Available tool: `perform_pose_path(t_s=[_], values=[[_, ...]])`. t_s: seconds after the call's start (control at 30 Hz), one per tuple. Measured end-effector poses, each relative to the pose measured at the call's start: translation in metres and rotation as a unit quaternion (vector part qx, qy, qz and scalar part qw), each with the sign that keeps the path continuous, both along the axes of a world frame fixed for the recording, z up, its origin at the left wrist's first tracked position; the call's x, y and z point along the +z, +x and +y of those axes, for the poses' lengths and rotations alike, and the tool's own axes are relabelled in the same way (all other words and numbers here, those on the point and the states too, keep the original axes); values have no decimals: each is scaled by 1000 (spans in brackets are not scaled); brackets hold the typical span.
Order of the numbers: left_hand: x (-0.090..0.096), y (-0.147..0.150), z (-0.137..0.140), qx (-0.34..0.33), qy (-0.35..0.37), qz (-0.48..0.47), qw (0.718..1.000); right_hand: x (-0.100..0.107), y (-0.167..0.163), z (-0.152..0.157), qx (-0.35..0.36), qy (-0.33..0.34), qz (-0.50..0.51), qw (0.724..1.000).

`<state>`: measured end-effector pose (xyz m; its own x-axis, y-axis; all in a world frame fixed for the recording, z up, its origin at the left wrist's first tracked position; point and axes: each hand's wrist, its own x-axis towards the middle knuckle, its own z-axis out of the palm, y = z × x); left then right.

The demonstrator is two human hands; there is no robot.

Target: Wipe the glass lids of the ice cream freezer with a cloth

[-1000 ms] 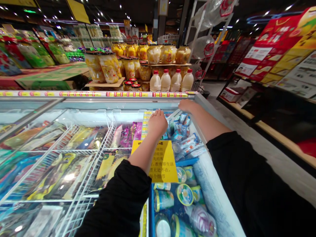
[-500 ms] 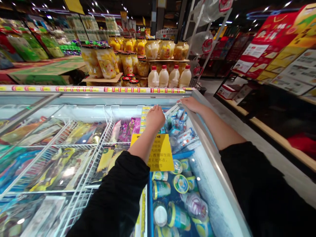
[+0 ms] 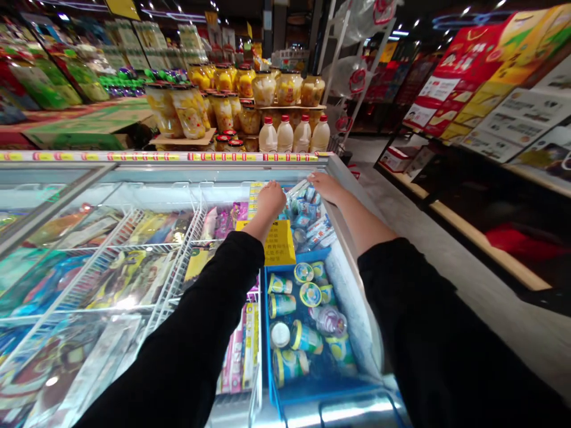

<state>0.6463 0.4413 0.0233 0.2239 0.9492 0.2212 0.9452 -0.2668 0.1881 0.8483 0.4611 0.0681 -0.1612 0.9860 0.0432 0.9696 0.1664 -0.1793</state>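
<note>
Both hands, the left hand (image 3: 270, 199) and right hand (image 3: 325, 185), reach into the freezer's (image 3: 339, 178) far right corner, fingers curled among blue packets (image 3: 307, 214), grip unclear.

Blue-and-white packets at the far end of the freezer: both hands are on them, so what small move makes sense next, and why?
Probably close the right hand on one of the blue-and-white packets and lift. It lies flat on the pile, while the left hand rests at the pile's left edge.

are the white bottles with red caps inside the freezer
No, the white bottles stand on a display behind the freezer, beyond its far rim.
</note>
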Motion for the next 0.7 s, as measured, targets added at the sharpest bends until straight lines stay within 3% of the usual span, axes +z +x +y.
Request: perform_pose_path(t_s=[0.13,0.27,0.4,0.53,0.7], values=[[11,0,-23,-10,-24,14,1000,3,-2,-27,29,-3,2,1000],[14,0,-63,-31,-45,34,998,1,2,-46,35,7,9,999],[4,5,-124,-71,-61,46,995,3,-1,-57,25,1,9,1000],[-13,12,-181,-75,-51,22,996,-1,6,-91,48,3,19,999],[-21,14,-208,-57,-16,4,998,-10,12,-153,67,26,16,997]])
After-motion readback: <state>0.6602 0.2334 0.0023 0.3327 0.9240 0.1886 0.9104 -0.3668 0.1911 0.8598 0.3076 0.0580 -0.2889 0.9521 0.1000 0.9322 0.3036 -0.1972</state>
